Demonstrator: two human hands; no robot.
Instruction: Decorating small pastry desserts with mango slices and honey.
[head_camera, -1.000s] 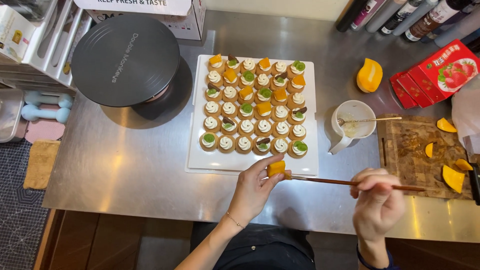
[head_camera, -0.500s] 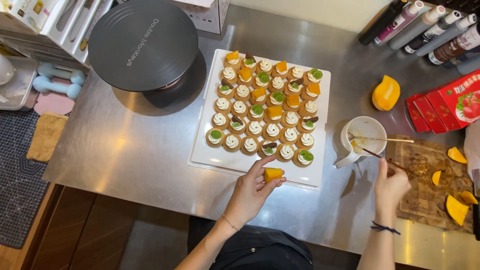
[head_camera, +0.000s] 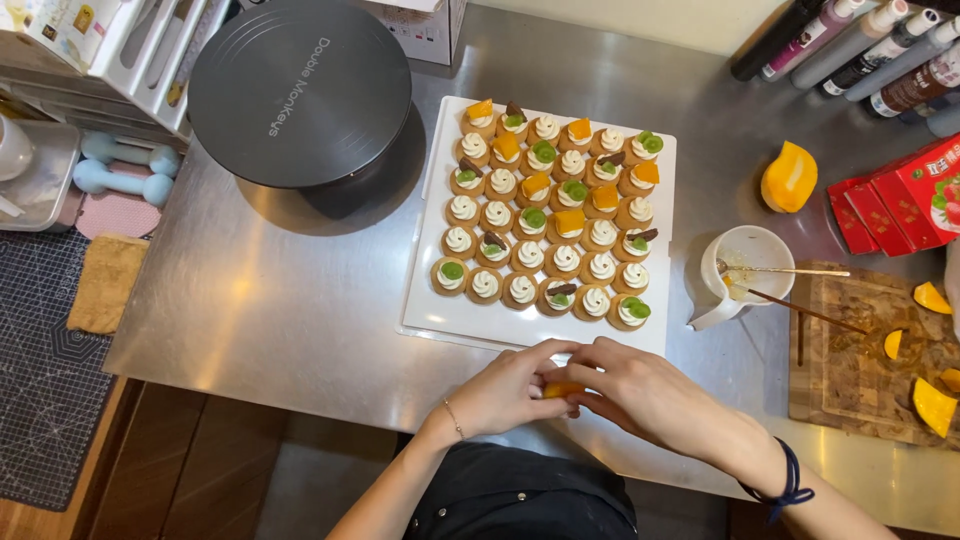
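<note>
Both hands, left hand (head_camera: 505, 390) and right hand (head_camera: 640, 395), are pinching the orange fruit piece (head_camera: 560, 388) (gentle pressure seems wisest) just below the white tray (head_camera: 440, 310).

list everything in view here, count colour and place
white tray: one, centre of steel table
tartlets: about thirty, cream-topped, some with orange or green, on tray
turntable: one, dark grey, upper left
mug: one, white, right of tray
wooden board: one, brown, far right
orange fruit pieces: several, near and on board
red cartons: two, right edge
left hand: fingers on small orange piece
right hand: touching same piece
</note>
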